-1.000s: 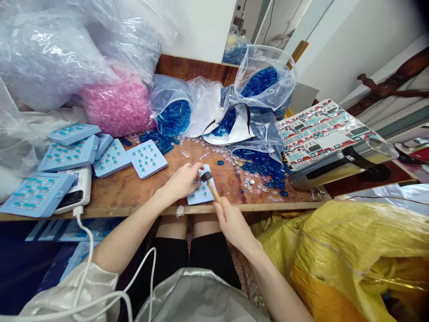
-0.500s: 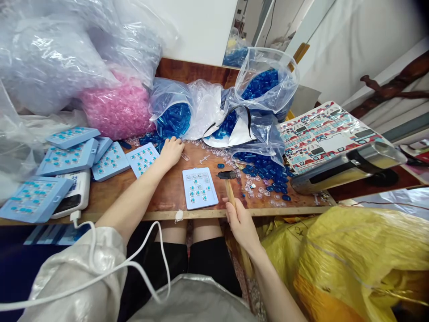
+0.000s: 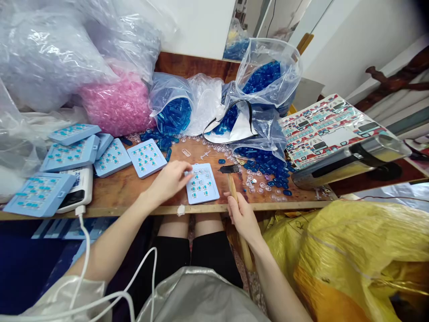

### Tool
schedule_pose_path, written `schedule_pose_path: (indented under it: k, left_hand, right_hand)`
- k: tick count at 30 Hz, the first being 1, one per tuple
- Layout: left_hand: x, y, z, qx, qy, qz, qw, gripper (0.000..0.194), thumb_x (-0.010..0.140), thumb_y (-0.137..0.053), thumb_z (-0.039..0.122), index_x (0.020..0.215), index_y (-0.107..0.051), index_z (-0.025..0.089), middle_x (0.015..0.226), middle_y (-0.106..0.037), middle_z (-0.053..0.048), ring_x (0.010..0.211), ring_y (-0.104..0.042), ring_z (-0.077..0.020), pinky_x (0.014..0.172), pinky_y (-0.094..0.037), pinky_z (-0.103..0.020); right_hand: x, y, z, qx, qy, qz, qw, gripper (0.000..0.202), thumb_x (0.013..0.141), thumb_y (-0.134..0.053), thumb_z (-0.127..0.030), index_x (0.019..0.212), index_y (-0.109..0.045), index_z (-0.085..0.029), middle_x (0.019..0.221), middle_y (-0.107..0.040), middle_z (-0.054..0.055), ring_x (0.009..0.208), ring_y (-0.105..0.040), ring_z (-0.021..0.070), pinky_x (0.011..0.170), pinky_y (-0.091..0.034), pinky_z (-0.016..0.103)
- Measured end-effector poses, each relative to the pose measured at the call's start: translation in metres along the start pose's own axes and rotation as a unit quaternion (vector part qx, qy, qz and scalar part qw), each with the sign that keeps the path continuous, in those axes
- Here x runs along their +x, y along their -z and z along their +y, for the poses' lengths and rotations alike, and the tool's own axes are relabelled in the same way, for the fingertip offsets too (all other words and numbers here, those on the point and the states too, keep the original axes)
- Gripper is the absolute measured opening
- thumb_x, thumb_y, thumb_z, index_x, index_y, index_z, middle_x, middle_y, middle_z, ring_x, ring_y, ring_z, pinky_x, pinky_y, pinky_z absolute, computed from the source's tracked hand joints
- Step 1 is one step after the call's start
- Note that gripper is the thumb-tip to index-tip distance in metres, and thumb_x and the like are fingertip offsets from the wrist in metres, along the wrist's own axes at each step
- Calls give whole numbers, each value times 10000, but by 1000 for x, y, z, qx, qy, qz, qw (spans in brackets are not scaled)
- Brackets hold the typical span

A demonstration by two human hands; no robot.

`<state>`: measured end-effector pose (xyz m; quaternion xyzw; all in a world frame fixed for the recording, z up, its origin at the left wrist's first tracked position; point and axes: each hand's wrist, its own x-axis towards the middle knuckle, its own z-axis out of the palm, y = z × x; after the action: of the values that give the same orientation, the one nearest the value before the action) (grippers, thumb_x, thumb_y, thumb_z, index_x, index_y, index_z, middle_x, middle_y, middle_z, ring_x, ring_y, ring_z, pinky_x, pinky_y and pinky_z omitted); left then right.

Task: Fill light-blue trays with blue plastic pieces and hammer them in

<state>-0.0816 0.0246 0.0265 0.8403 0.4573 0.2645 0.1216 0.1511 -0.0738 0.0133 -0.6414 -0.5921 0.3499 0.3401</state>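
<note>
My left hand (image 3: 172, 177) is at the left edge of a light blue plastic panel (image 3: 197, 198), thumb and fingers drawn together near its upper corner. Whatever they pinch is too small to make out. Small turquoise pieces and clear parts sit in the panel's windows. My right hand (image 3: 241, 213) grips the wooden handle of a hammer (image 3: 232, 183). The hammer's black head is just right of the panel, over the table (image 3: 161, 197). Another light blue panel (image 3: 146, 157) lies to the left, beyond my left forearm.
More blue panels (image 3: 72, 154) are stacked at left beside a white power bank (image 3: 80, 185) with a cable. Bags of pink pieces (image 3: 117, 107) and blue pieces (image 3: 174, 114) line the back. Loose blue pieces (image 3: 278, 172), a sticker sheet (image 3: 331, 129) and a flask (image 3: 348, 163) are at right.
My left hand has moved right and toward me, from the loose blue pieces at the back to the panel's edge. My right hand still holds the hammer in nearly the same place.
</note>
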Motion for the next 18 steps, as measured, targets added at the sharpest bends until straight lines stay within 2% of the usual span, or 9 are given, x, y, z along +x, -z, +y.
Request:
schedule_pose_path:
  k: [2,4,7,10,14,18]
  left_hand:
    - [-20,-6,14,-4,-34,-16,999,141,859,-471,281,895,-546,167,892,-608,-50,847,-551,-179,791,-442,-328]
    - [-32,-16,21,3,-54,-17,998,124,869,-464,253,902,-545,167,908,-604,-57,870,-538,-184,804,-439,-339]
    - [-38,-27,21,6,-58,3,998,139,884,-443,244,933,-551,171,928,-587,-62,879,-526,-182,805,-444,-337]
    - [-37,-31,20,-6,-55,22,998,152,889,-434,244,946,-559,179,923,-573,-63,865,-526,-174,788,-454,-325]
    - [-39,-30,20,-53,-18,34,998,121,868,-469,235,956,-539,188,918,-578,-48,880,-530,-164,787,-457,-304]
    - [-41,-29,19,-82,34,18,996,211,835,-512,246,1036,-481,188,931,-581,-45,865,-555,-156,798,-462,-301]
  right_hand:
    - [0,0,-1,6,-1,0,1000,387,882,-339,-441,1016,-571,-162,571,-542,-16,472,-493,125,468,-383,228]
    - [0,0,-1,4,0,-2,1000,388,876,-347,-446,1012,-574,-163,565,-540,-17,473,-496,127,470,-389,229]
    - [0,-1,-1,-3,2,1,1000,386,872,-352,-450,1006,-577,-166,566,-543,-17,479,-503,130,474,-393,231]
    - [0,-2,0,-9,6,8,1000,387,873,-352,-447,1011,-573,-161,576,-546,-14,493,-509,134,475,-391,231]
    - [-5,0,-8,-26,8,-15,1000,359,898,-327,-419,1027,-544,-164,599,-541,-12,518,-516,138,493,-385,230]
    - [-18,2,-29,-52,44,-48,997,325,919,-302,-387,1042,-524,-184,640,-554,2,598,-551,154,568,-399,244]
